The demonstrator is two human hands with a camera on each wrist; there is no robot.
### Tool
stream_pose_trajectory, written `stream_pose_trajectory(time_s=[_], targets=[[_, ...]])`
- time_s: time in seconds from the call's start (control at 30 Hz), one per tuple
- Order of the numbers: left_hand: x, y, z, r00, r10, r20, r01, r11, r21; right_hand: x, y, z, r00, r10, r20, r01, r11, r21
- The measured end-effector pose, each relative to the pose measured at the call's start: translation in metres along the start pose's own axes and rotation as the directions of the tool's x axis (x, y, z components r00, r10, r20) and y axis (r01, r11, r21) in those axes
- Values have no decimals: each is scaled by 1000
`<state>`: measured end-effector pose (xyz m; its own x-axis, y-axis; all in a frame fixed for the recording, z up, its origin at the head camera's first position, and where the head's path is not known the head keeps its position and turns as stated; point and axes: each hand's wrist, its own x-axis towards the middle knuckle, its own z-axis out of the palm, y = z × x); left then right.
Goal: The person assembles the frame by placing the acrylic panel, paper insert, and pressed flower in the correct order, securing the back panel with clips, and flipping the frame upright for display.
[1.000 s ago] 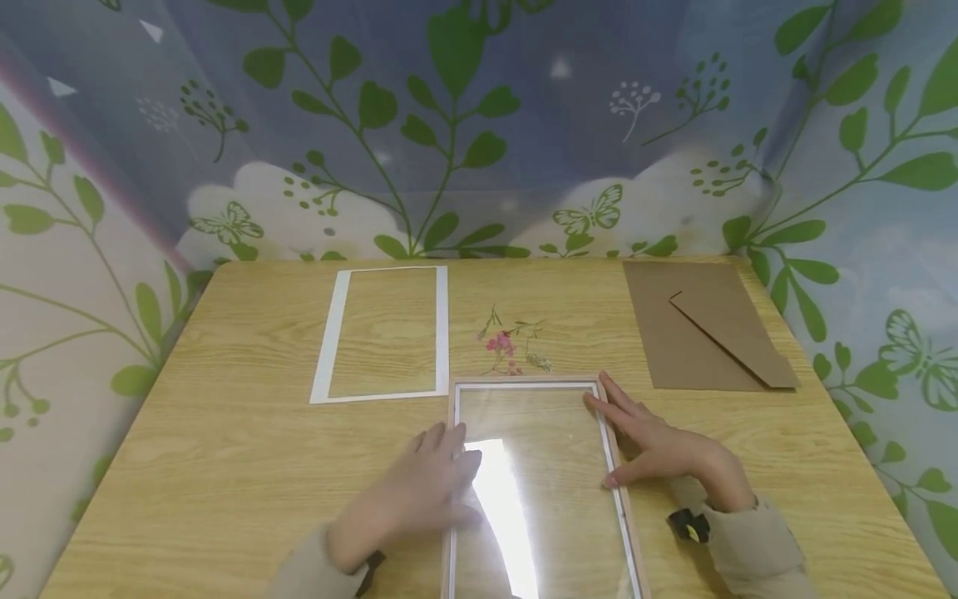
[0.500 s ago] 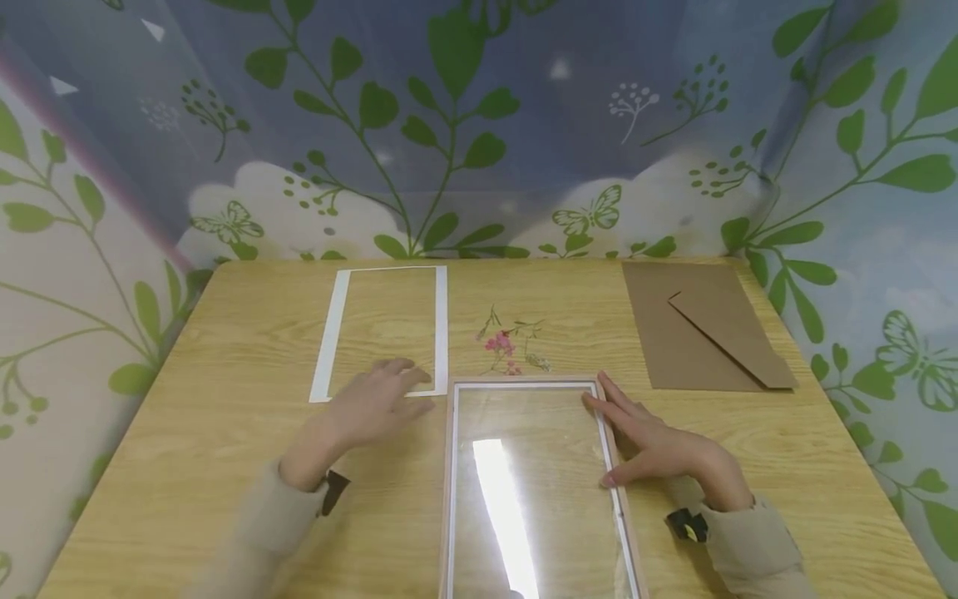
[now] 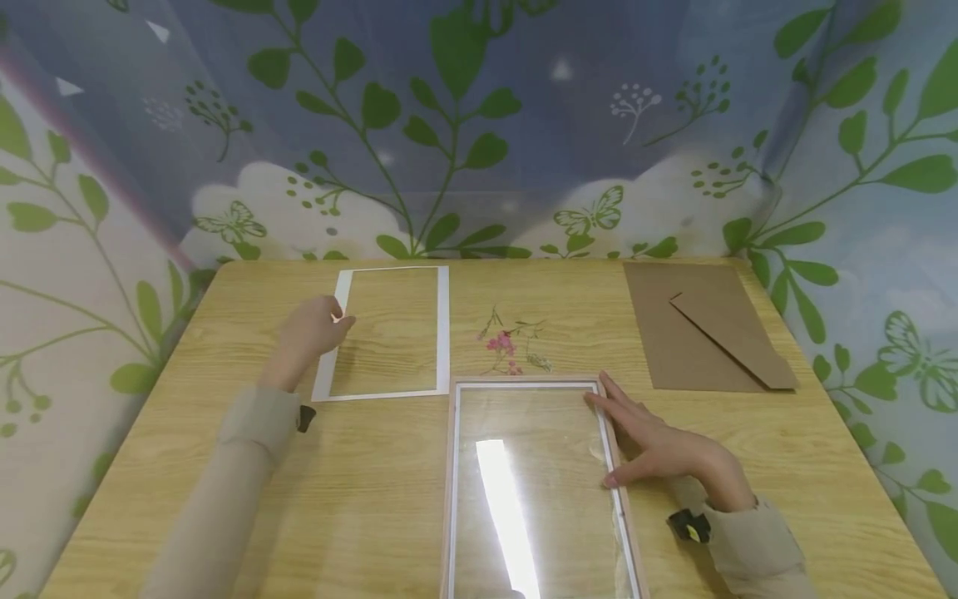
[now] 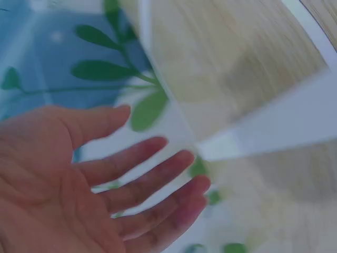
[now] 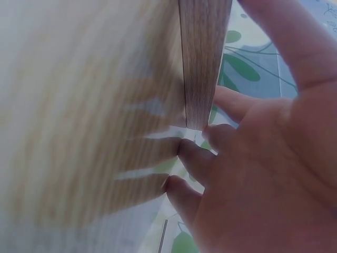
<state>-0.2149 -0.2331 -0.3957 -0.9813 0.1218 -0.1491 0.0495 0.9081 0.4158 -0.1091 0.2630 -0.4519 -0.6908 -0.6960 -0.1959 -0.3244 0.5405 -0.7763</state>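
the white paper border (image 3: 443, 333) lies flat on the table (image 3: 359, 482), at the far left, and its long axis runs away from me. my left hand (image 3: 308, 337) is the nearer one: it is above the left strip, so most of the border extends to the right of this hand. in the left wrist view the fingers are loosely extended and grasp nothing; one corner of the paper is just beside the fingertips, but whether they touch it, i cannot tell surely.

my right hand (image 3: 666, 449) is at the right side of the wooden frame (image 3: 524, 378), well apart from the border. its fingers are spread and relaxed, with the thumb and fingertips resting on the frame's edge, not clenched. the pressed flowers (image 3: 503, 343) lie between the border and the brown board (image 3: 674, 358).
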Motion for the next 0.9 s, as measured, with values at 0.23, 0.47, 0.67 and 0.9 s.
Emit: stream_pose_trajectory(time_s=[0.23, 0.47, 0.67, 0.9], targets=[[16, -24, 9, 986, -167, 7, 167, 982, -83, -2, 2, -2, 1000, 9, -5, -9, 999, 33], [24, -27, 13, 963, -267, 33, 268, 948, -171, -3, 4, -3, 1000, -9, 6, 9, 999, 48], [28, -28, 14, 941, -329, 79, 338, 915, -222, -4, 5, -3, 1000, -15, 10, 15, 999, 49], [26, -37, 15, 938, -341, 59, 340, 879, -335, -4, 4, -3, 1000, -15, 8, 15, 998, 56]])
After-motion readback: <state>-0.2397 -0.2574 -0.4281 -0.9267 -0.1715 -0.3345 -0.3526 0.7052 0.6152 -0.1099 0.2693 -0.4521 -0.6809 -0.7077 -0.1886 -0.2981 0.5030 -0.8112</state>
